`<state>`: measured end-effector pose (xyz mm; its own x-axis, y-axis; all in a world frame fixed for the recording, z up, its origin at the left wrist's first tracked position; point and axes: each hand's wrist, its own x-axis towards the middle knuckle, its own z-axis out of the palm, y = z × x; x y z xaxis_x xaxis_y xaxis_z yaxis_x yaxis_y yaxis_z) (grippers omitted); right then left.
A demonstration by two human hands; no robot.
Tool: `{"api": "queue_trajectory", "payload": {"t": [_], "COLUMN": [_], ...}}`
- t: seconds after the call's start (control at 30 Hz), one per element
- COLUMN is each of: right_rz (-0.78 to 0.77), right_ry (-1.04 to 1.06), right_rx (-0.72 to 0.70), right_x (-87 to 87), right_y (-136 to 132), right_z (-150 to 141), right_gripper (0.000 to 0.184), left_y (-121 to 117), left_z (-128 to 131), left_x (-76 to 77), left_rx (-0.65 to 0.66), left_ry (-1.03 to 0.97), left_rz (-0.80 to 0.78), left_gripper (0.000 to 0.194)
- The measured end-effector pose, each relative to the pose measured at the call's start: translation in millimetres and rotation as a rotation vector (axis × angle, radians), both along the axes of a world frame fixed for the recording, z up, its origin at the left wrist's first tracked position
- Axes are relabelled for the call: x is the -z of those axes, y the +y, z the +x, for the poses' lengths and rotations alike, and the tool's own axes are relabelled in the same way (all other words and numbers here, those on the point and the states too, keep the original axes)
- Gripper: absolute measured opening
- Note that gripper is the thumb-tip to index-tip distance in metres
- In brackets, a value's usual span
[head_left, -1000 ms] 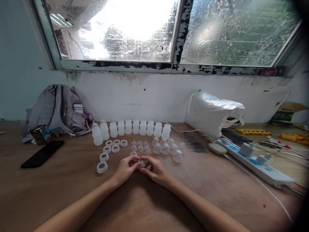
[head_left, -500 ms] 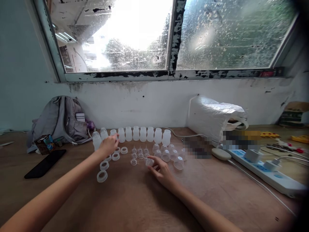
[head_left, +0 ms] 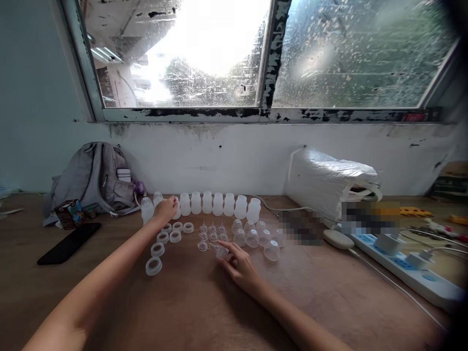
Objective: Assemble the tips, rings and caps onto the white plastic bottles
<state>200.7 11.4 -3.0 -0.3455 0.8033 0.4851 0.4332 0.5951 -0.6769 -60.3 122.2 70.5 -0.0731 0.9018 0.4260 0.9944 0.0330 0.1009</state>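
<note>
My left hand [head_left: 166,210] is closed at a white translucent baby bottle [head_left: 177,208] in the back row; the hand hides part of it. To its left stand two bottles with clear caps, one of them a capped bottle [head_left: 146,210]. Low over the table, my right hand [head_left: 239,263] pinches a small clear cap [head_left: 221,251] between thumb and fingers. Just behind that cap, clear bottle nipples [head_left: 212,229] stand in short rows. White collar rings [head_left: 154,266] lie on the left, and several clear dome caps [head_left: 271,250] are grouped on the right.
A grey backpack [head_left: 93,175], a small box [head_left: 69,214] and a black phone [head_left: 68,243] lie on the left. On the right are a silvery bag [head_left: 325,180], a white oval device [head_left: 338,240] and a power strip [head_left: 405,265] with cables. Behind runs the wall [head_left: 204,156].
The view has shifted slightly. My right hand has drawn the clear cap a little nearer and to the left. My left hand stays by the bottle row, its fingers now more closed at the bottle.
</note>
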Motion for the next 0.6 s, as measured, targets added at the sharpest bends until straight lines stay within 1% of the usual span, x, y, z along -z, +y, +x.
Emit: {"api": "queue_trajectory", "payload": {"t": [0.07, 0.1, 0.13, 0.17, 0.2, 0.23, 0.33, 0.4, 0.5, 0.6], "right_rz": [-0.008, -0.016, -0.029, -0.048, -0.073, -0.102, -0.193, -0.243, -0.283, -0.301], "right_ry": [0.024, 0.043, 0.066, 0.096, 0.135, 0.183, 0.344, 0.403, 0.408, 0.387], "right_rx": [0.000, 0.003, 0.006, 0.006, 0.004, -0.001, -0.023, -0.027, -0.020, -0.003], "right_x": [1.0, 1.0, 0.8, 0.2, -0.5, -1.2, -2.6, -2.4, -1.0, 0.4], "right_y": [-2, -3, -5, -6, -7, -7, -6, -5, -4, -5], "right_z": [-2, -4, -5, -6, -7, -8, -9, -9, -9, -10], "right_gripper": [0.034, 0.033, 0.031, 0.029, 0.028, 0.028, 0.027, 0.027, 0.027, 0.032], "left_y": [-17, -28, -41, -54, -67, -80, -111, -123, -129, -130], "left_z": [2, 5, 8, 13, 18, 24, 42, 51, 56, 55], "left_x": [-3.6, -5.2, -6.2, -6.3, -5.1, -2.5, 13.6, 28.2, 46.4, 55.4], "left_rx": [0.019, 0.057, 0.108, 0.181, 0.263, 0.334, 0.486, 0.546, 0.629, 0.676], "left_ry": [-0.027, -0.072, -0.131, -0.186, -0.240, -0.302, -0.495, -0.570, -0.573, -0.580], "left_rz": [0.112, 0.252, 0.402, 0.520, 0.601, 0.630, 0.533, 0.468, 0.393, 0.333], "left_gripper": [0.027, 0.028, 0.026, 0.024, 0.020, 0.017, 0.013, 0.014, 0.015, 0.016]}}
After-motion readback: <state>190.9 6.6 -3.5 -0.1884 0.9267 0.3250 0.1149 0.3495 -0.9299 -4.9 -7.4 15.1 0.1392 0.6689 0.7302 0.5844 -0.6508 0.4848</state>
